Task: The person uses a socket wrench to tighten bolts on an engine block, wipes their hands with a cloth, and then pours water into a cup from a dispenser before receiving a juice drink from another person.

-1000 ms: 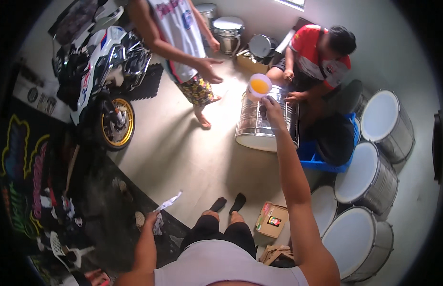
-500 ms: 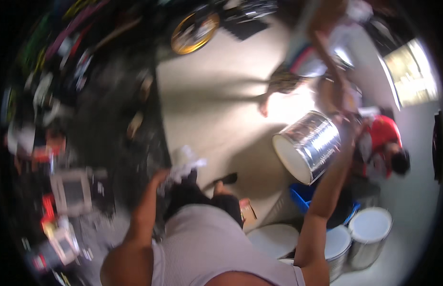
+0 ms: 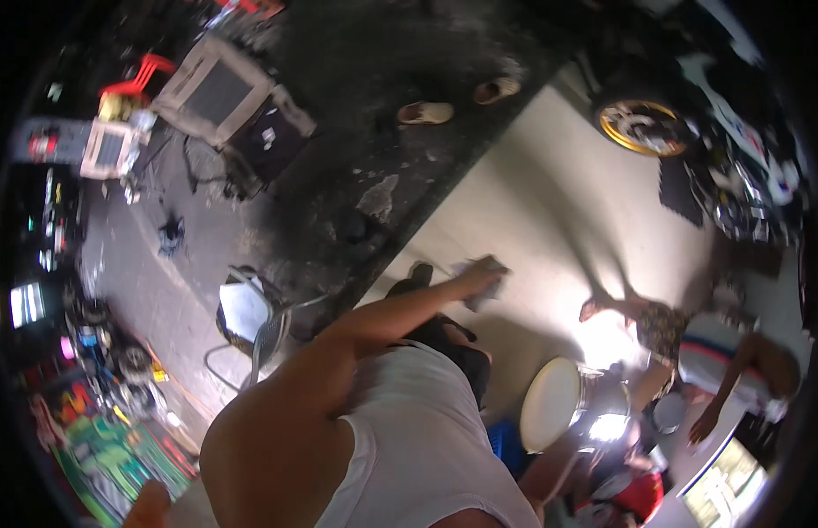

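My left hand (image 3: 484, 275) is closed on a crumpled, pale grey cloth (image 3: 481, 295), held out in front of my body above the light floor. Right of my legs, a drum with a shiny silver shell lies tipped on its side, its cream drumhead (image 3: 550, 405) turned to the left. My right forearm (image 3: 550, 480) reaches toward the drum's near side from the lower edge. Blur and glare there hide the fingers of my right hand. A blue plastic crate (image 3: 506, 447) shows partly behind the drum.
A person in patterned shorts (image 3: 660, 333) is beyond the drum; another in red (image 3: 642, 497) is at lower right. A gold-rimmed wheel (image 3: 642, 128) lies far right. Sandals (image 3: 425, 113) lie on the dark floor. A metal-framed chair (image 3: 246, 308) stands left.
The view has swung left, so the room appears turned and the drum lower. My left arm now stretches across to the right with the cloth. The right hand has become hard to see.
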A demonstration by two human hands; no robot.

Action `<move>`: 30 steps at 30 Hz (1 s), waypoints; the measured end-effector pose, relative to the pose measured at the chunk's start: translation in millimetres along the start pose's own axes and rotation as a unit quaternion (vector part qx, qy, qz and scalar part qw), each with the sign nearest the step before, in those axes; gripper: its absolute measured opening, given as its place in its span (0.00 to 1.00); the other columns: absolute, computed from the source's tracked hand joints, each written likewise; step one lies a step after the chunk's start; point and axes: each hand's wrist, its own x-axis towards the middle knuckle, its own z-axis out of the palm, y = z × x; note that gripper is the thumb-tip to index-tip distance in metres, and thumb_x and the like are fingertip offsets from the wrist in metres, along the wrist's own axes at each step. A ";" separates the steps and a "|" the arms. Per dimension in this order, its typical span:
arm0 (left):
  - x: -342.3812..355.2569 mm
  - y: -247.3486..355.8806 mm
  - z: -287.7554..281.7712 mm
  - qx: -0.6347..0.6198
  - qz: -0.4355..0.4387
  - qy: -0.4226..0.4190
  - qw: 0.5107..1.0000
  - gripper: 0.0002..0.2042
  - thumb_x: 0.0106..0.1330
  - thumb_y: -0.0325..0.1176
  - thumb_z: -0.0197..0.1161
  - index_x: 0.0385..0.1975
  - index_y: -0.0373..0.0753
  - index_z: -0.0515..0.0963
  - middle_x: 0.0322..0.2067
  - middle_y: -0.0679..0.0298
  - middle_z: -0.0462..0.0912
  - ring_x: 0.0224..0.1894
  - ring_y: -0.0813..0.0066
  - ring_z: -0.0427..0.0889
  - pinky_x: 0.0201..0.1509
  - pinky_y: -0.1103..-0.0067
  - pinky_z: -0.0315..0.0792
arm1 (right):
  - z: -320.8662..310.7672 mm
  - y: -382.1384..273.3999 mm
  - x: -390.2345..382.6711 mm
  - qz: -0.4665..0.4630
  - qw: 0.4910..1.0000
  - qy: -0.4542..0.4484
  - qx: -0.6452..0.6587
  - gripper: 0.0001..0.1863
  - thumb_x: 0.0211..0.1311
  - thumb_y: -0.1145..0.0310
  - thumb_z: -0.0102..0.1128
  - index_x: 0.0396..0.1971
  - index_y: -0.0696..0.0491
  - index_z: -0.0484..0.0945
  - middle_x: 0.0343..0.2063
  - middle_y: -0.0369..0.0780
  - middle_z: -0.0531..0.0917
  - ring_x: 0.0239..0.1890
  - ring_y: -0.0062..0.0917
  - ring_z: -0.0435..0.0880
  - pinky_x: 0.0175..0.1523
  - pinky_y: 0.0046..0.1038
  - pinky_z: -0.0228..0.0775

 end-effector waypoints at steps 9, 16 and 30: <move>35.1 164.2 -14.2 -0.006 -0.252 0.120 0.960 0.31 0.57 0.59 0.51 0.57 0.48 0.64 0.60 0.54 0.61 0.65 0.51 0.50 0.63 0.55 0.49 | 291.2 -17.4 48.2 0.124 0.892 -0.327 0.284 0.33 0.63 0.43 0.34 0.63 0.46 0.48 0.60 0.44 0.59 0.60 0.39 0.62 0.62 0.46 0.51; 15.6 100.9 -158.2 -0.457 -0.215 0.269 0.820 0.18 0.63 0.43 0.54 0.47 0.37 0.74 0.41 0.60 0.79 0.44 0.63 0.77 0.50 0.67 0.69 | 371.4 14.5 98.2 -0.172 0.746 -0.566 -0.305 0.26 0.63 0.58 0.48 0.56 0.55 0.60 0.56 0.44 0.65 0.55 0.35 0.67 0.61 0.33 0.56; -265.0 112.6 -216.3 -0.064 -0.143 0.511 0.845 0.20 0.53 0.49 0.63 0.29 0.35 0.74 0.25 0.54 0.74 0.31 0.59 0.75 0.38 0.70 0.67 | 611.1 -7.3 -77.9 0.105 0.394 -0.848 -0.339 0.34 0.54 0.68 0.58 0.61 0.55 0.56 0.50 0.40 0.71 0.48 0.27 0.72 0.51 0.27 0.66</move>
